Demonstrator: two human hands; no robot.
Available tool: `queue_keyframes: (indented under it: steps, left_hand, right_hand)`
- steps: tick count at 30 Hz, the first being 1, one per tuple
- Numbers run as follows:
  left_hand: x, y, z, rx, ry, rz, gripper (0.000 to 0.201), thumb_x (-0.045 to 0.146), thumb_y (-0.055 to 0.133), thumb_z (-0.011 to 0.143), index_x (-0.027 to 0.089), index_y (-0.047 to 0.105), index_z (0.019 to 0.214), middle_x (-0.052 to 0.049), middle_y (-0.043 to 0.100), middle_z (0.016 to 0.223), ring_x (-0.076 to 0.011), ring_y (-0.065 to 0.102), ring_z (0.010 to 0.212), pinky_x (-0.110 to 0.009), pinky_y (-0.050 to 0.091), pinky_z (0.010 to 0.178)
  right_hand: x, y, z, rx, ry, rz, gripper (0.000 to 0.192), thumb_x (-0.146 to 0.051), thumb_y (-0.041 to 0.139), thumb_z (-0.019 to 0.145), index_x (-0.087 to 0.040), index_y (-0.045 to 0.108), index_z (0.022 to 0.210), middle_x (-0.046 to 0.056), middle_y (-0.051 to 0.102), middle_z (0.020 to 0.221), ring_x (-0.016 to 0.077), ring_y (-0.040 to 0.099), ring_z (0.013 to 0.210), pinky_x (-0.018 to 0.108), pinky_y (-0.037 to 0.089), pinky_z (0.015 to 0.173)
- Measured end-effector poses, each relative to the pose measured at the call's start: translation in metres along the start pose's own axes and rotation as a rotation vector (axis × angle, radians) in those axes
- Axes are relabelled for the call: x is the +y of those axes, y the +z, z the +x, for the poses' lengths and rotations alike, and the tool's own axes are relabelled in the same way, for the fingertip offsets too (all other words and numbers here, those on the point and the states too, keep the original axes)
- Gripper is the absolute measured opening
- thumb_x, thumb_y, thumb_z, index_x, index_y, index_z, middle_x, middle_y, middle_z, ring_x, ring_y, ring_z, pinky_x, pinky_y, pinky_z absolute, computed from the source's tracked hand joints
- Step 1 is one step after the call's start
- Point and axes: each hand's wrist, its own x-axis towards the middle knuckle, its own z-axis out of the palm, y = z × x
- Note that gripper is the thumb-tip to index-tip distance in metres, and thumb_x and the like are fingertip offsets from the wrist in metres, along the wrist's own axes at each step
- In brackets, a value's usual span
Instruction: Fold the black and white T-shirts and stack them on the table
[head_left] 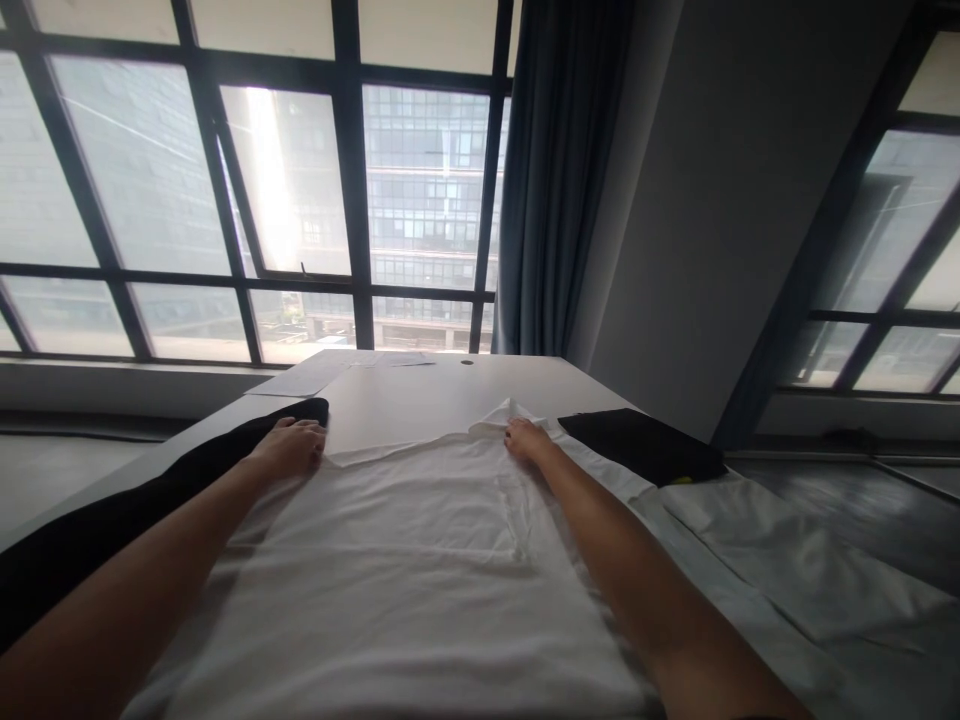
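A white garment (405, 580), its exact kind not plain, lies spread along the table towards me, with soft wrinkles and a crease across it. At its far left corner is my left hand (292, 445), fingers curled and closed on the cloth's edge, beside the rounded end of a black cloth-like item (202, 460). My right hand (527, 440) pinches the garment near its far right corner, where the fabric bunches up into a small peak. The fingertips of both hands are partly hidden.
The white table (450, 395) runs towards the windows, with paper sheets (300, 378) at its far left. A dark folded item (641, 445) lies to the right, near more pale fabric (810, 560). A blue-grey curtain (555, 180) hangs beyond.
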Motion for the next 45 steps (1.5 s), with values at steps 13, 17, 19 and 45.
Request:
queue_keyframes:
  steps: [13, 17, 19, 45]
  left_hand:
    - [-0.027, -0.042, -0.067, 0.267, -0.220, -0.012, 0.031, 0.034, 0.042, 0.090, 0.020, 0.068, 0.099, -0.008, 0.072, 0.098, -0.0277, 0.061, 0.101, -0.041, 0.041, 0.090]
    - [-0.028, -0.033, -0.086, 0.272, -0.206, -0.014, 0.029, 0.032, 0.043, 0.088, 0.023, 0.069, 0.097, -0.008, 0.072, 0.099, -0.0290, 0.061, 0.103, -0.042, 0.042, 0.089]
    - [-0.025, -0.029, -0.092, 0.256, -0.189, -0.034, 0.027, 0.032, 0.044, 0.086, 0.024, 0.069, 0.093, -0.007, 0.072, 0.100, -0.0299, 0.061, 0.103, -0.042, 0.043, 0.089]
    - [-0.019, -0.031, -0.123, 0.277, -0.196, -0.150, 0.028, 0.033, 0.044, 0.083, 0.022, 0.066, 0.097, -0.009, 0.070, 0.105, -0.0266, 0.059, 0.103, -0.033, 0.042, 0.091]
  right_hand:
    - [0.000, -0.102, -0.124, 0.792, -0.262, 0.241, 0.020, -0.007, 0.050, 0.071, -0.014, 0.064, 0.082, 0.009, 0.063, 0.085, 0.0204, 0.058, 0.082, 0.032, 0.046, 0.081]
    - [-0.029, -0.103, -0.200, 0.278, -0.494, 0.433, 0.032, -0.016, 0.058, 0.076, -0.017, 0.065, 0.107, 0.003, 0.067, 0.083, 0.0141, 0.059, 0.067, 0.026, 0.048, 0.067]
    - [-0.030, -0.093, -0.218, -0.005, -0.522, 0.513, 0.040, -0.030, 0.065, 0.079, -0.019, 0.062, 0.117, 0.003, 0.070, 0.087, 0.0145, 0.063, 0.071, 0.025, 0.049, 0.067]
    - [0.105, -0.044, -0.190, 0.502, 0.443, 0.878, 0.019, -0.024, 0.061, 0.080, -0.014, 0.065, 0.096, 0.009, 0.067, 0.088, 0.0173, 0.061, 0.077, 0.024, 0.047, 0.066]
